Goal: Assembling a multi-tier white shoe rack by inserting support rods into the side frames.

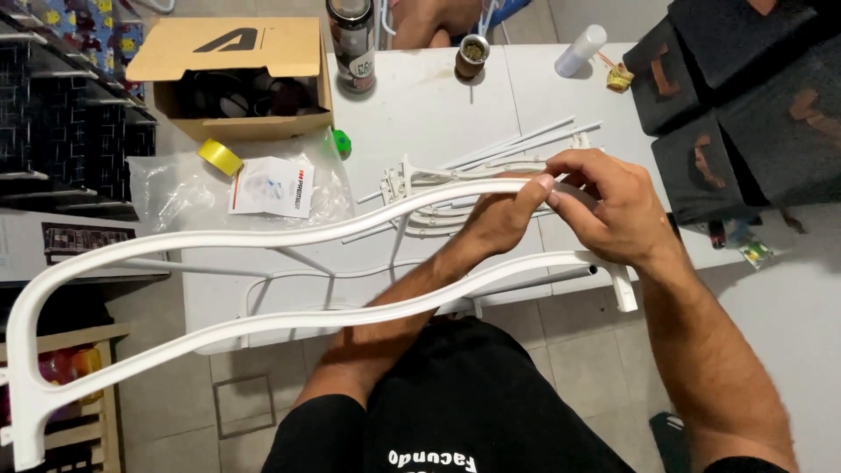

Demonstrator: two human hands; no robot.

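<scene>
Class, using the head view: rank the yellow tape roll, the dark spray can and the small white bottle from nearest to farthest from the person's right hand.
1. Small white bottle: at the table's far edge, just above the right hand in the picture.
2. Dark spray can: far edge, up and to the left, beside the cardboard box.
3. Yellow tape roll: far left, on the clear plastic bag.

Home setting, informal work corner. White tabletop [420,114] over tiled floor [578,350]. Household clutter on it: open cardboard box [232,52], roll of yellow tape [219,157], clear plastic bag [188,188] with leaflet, dark spray can [352,44], small jar [471,57], loose white plastic rods [517,144]. Wire rack [61,114] at left, wooden shelf [83,412] below it. No shop fittings or machines.
</scene>
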